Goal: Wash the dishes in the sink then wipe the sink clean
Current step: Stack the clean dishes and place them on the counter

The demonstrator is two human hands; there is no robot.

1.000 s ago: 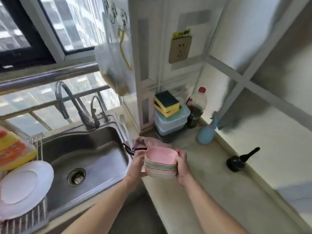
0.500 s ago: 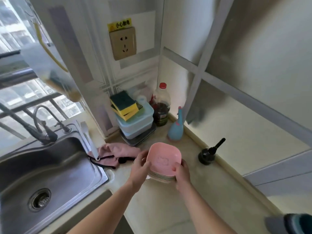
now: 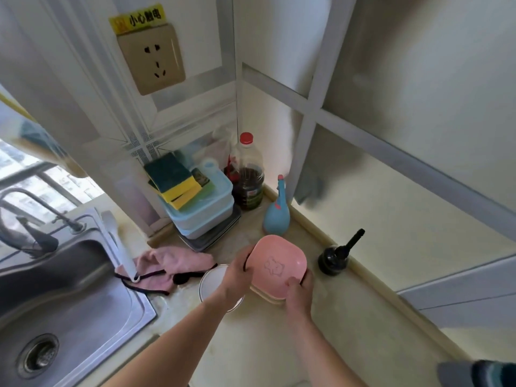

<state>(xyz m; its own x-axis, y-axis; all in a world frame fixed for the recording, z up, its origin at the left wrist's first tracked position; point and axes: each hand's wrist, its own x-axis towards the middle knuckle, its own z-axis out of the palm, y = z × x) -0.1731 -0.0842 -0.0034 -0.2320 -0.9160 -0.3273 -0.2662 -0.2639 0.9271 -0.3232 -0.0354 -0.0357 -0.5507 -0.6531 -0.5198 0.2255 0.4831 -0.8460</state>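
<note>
A stack of small square dishes (image 3: pixel 276 263), pink on top with a faint animal outline, is held over the counter right of the sink. My left hand (image 3: pixel 236 272) grips its left edge and my right hand (image 3: pixel 298 290) grips its near right corner. A white round plate (image 3: pixel 213 280) lies on the counter under my left hand, partly hidden. The steel sink (image 3: pixel 64 297) with its drain (image 3: pixel 37 356) sits at lower left, its basin holding no dishes. A pink cloth (image 3: pixel 167 262) lies at the sink's right rim.
Yellow-green sponges (image 3: pixel 174 180) rest on stacked blue containers (image 3: pixel 203 213) in the corner. Beside them stand a dark sauce bottle (image 3: pixel 248 177), a blue bottle (image 3: pixel 276 213) and a black stopper (image 3: pixel 335 258). The faucet (image 3: pixel 30 219) rises behind the sink. A wall socket (image 3: pixel 152 58) is above.
My view swung right, away from the sink and drying rack. Both hands carried the dish stack to the right over the counter and lowered it toward the white plate.
</note>
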